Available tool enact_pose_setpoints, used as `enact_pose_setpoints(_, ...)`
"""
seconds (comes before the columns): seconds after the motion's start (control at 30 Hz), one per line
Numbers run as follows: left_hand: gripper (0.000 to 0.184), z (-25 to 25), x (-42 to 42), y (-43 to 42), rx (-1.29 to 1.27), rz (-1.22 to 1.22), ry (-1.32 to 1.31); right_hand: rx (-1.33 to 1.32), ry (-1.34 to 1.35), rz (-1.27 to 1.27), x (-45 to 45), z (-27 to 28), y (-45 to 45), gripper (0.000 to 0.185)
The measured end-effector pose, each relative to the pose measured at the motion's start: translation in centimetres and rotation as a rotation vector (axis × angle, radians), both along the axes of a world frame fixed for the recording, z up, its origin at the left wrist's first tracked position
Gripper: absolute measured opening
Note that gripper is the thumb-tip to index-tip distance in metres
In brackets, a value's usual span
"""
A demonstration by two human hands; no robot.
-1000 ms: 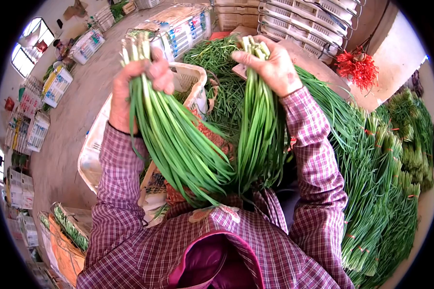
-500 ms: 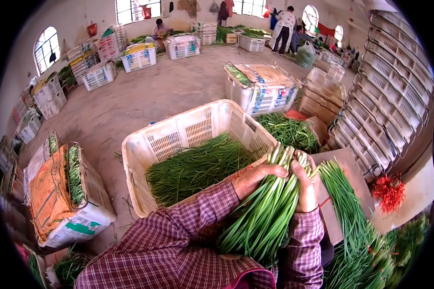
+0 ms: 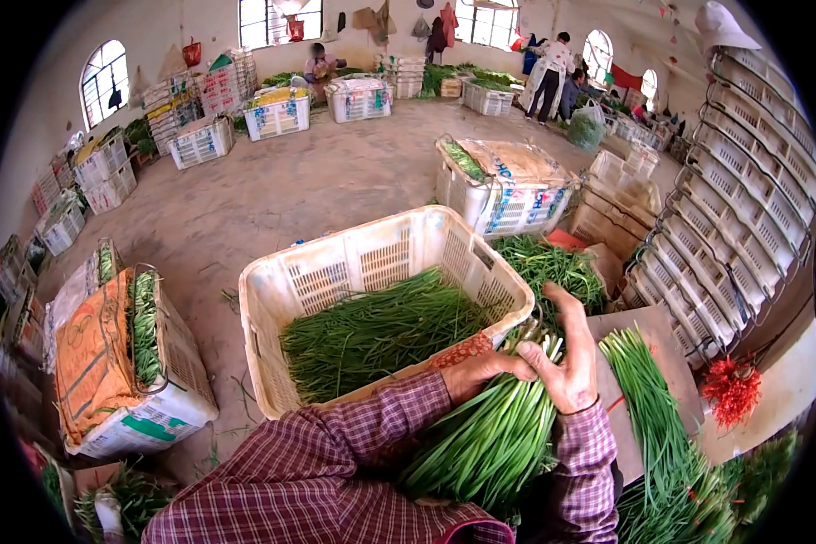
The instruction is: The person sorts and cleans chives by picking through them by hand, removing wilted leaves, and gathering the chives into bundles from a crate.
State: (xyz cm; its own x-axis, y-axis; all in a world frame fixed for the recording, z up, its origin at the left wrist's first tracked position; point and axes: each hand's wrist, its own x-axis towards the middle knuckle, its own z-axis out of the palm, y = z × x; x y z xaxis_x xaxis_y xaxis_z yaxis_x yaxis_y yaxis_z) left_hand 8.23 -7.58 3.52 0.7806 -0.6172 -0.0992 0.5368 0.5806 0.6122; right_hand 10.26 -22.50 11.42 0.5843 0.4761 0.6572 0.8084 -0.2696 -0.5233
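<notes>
A thick bunch of garlic chives point(image 3: 490, 435) hangs over my lap, pale stem ends up and green leaves down. My left hand point(image 3: 485, 374) is closed around its upper part from the left. My right hand point(image 3: 573, 363) cups the stem ends from the right, thumb pressed on the stems and forefinger raised and curved. The undersides of both hands are hidden. Just right of my right hand, another lot of chives point(image 3: 651, 399) lies across a flat board point(image 3: 679, 356), its leaves trailing down over the near edge.
Ahead stands a white plastic crate point(image 3: 322, 263) with chives lying in it. A covered crate point(image 3: 136, 363) is on the left, another point(image 3: 508, 181) beyond. Stacked crates point(image 3: 743, 172) rise at right, near a bundle of red ties point(image 3: 733, 392). Several people work at the back.
The bunch and both hands have come lower and nearer to me. My right hand has shifted over the stem ends, with its forefinger lifted. The view has tilted up slightly.
</notes>
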Motion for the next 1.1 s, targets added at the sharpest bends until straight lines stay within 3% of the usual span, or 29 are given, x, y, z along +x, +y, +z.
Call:
enact_pose_setpoints(0.07,0.055,0.4,0.0,0.4,0.041,-0.055,0.031,-0.085,0.097,0.163,0.3,1.0,0.0,0.048)
enact_pose_setpoints(0.13,0.060,0.5,-0.4,0.5,0.104,0.075,-0.109,-0.129,0.243,0.224,0.2,1.1,-0.2,0.035)
enact_pose_setpoints(0.2,0.068,-0.8,0.0,0.4,0.035,0.097,-0.110,-0.055,0.152,0.177,0.1,0.1,0.0,0.025)
enact_pose_setpoints(0.23,0.073,-1.4,0.3,0.5,-0.026,0.098,-0.096,-0.036,0.114,0.188,0.4,-0.7,-0.1,0.024)
enact_pose_setpoints(0.27,0.077,0.3,0.0,0.5,0.061,0.287,-0.451,-0.014,0.080,0.193,0.6,-1.6,-0.2,0.023)
enact_pose_setpoints(0.3,0.078,-0.9,0.8,0.5,0.028,0.278,-0.522,-0.024,0.082,0.170,0.3,-1.6,-0.1,0.022)
enact_pose_setpoints(0.4,0.075,-3.6,1.3,0.1,-0.038,0.235,-0.468,-0.069,0.129,0.170,-0.4,-1.2,-0.4,0.019)
enact_pose_setpoints(0.5,0.076,-4.2,0.8,0.7,-0.012,0.183,-0.396,-0.184,-0.079,0.164,0.8,-2.5,-0.7,0.023)
enact_pose_setpoints(0.6,0.077,-1.6,-0.7,-0.4,0.046,0.185,-0.290,-0.389,-0.147,0.027,0.6,-2.3,-1.2,0.033)
enact_pose_setpoints(0.63,0.077,-1.0,-0.9,-0.6,0.080,0.148,-0.251,-0.502,-0.017,0.013,0.2,-1.4,-1.3,0.036)
enact_pose_setpoints(0.8,0.064,1.0,-1.6,-1.9,0.107,0.137,-0.120,-0.596,0.102,0.044,1.1,-0.7,-1.7,0.040)
enact_pose_setpoints(0.87,0.045,0.9,-1.2,-2.1,0.133,0.042,-0.110,-0.040,0.333,0.238,1.3,-1.3,-1.8,0.049)
enact_pose_setpoints(0.9,0.043,1.1,-1.2,-2.3,0.135,0.084,-0.096,0.068,0.441,0.268,1.4,-1.5,-3.0,0.061)
enact_pose_setpoints(0.97,0.039,1.8,-1.4,-2.6,0.149,0.161,-0.069,0.210,0.557,0.217,0.9,-2.5,-3.6,0.076)
enact_pose_setpoints(1.07,0.039,1.7,-0.4,-2.7,0.131,0.196,-0.174,0.344,0.786,0.249,-1.0,-5.7,-3.6,0.114)
enact_pose_setpoints(1.1,0.039,1.3,0.1,-2.3,0.038,0.182,-0.232,0.284,0.730,0.246,-1.6,-7.2,-3.5,0.117)
